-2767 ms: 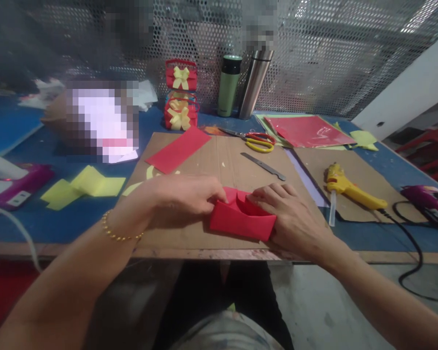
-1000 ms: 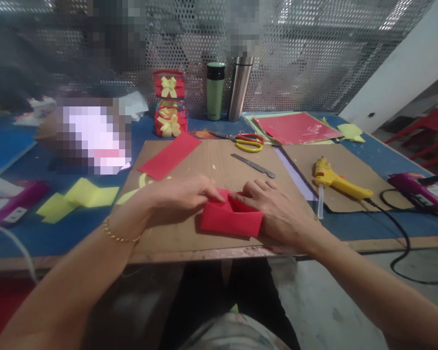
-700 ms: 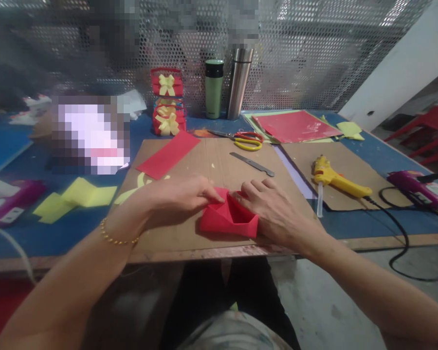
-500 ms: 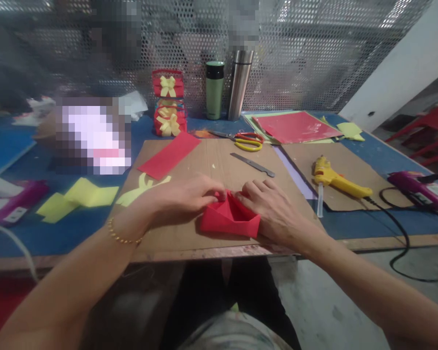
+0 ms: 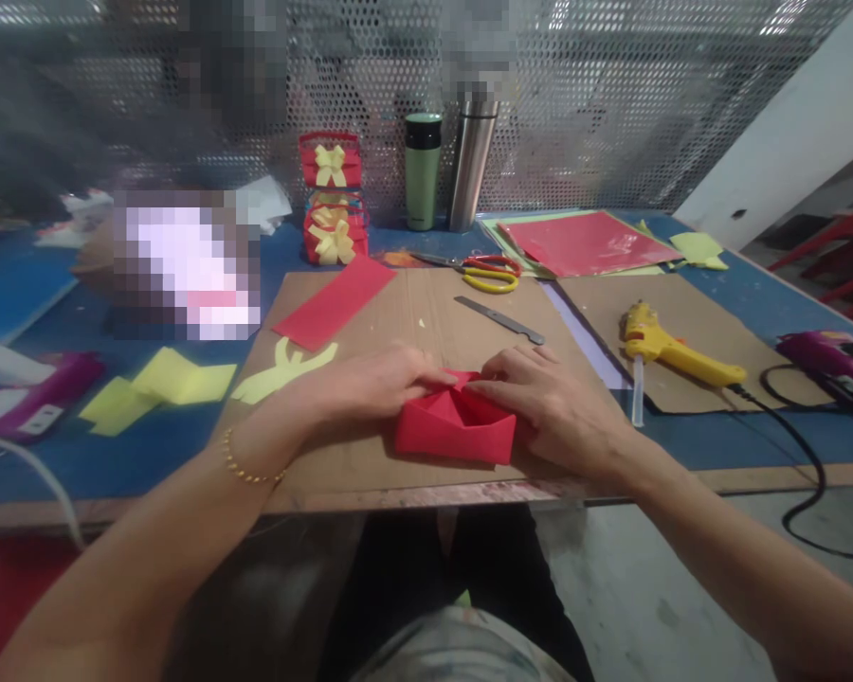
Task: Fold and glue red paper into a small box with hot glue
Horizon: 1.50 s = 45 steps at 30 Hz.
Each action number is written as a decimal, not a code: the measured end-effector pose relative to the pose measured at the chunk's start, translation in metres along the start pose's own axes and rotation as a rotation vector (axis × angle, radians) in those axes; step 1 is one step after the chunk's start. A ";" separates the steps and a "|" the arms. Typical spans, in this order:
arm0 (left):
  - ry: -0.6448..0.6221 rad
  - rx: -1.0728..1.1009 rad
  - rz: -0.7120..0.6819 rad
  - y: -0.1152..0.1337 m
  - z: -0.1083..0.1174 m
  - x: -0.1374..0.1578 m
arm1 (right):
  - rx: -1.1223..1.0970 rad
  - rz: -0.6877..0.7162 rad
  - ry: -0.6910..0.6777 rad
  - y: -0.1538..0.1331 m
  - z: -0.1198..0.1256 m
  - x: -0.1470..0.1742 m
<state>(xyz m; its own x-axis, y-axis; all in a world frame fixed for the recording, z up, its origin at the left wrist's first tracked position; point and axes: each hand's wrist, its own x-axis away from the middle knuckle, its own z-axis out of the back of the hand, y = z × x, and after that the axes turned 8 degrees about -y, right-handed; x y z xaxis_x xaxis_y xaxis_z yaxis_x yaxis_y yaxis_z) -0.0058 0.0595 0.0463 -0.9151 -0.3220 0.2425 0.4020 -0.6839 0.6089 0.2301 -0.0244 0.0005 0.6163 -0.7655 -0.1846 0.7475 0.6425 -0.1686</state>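
A small red folded paper box [image 5: 455, 440] with an open top sits on a brown cardboard sheet [image 5: 348, 445] near the table's front edge. My left hand [image 5: 390, 379] pinches the far rim of the box on its left side. At the right, my right hand [image 5: 533, 393] presses its fingers along the same far edge, its palm beside the box's right wall. Both sets of fingertips nearly meet at the middle of that rim; the fold beneath them is partly hidden. A red paper strip [image 5: 337, 303] and a yellow paper bow piece [image 5: 284, 369] lie left of the box.
Farther back lie a metal blade [image 5: 499, 319] and scissors [image 5: 490, 275]. A yellow glue gun [image 5: 672, 350] with a cord rests at right. Finished red boxes with yellow bows [image 5: 333, 232], a green tumbler [image 5: 422, 180], a steel flask [image 5: 473, 166] and red sheets [image 5: 597, 244] stand or lie behind.
My fingers have shifted along the far rim of the red box, the right hand's fingers now stretching inward over it. The whole view has moved slightly; other things stay put.
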 end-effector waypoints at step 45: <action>0.212 -0.067 0.157 -0.025 -0.010 -0.016 | -0.090 -0.266 -0.147 -0.006 0.019 -0.032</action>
<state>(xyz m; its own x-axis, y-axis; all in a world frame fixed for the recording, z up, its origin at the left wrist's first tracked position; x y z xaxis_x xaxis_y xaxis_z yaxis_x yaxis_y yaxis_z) -0.0006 0.0753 0.0194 -0.8177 -0.5524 0.1621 0.5457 -0.6542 0.5237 0.2106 -0.0046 0.0254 0.4364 -0.8996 0.0187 0.8665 0.4146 -0.2781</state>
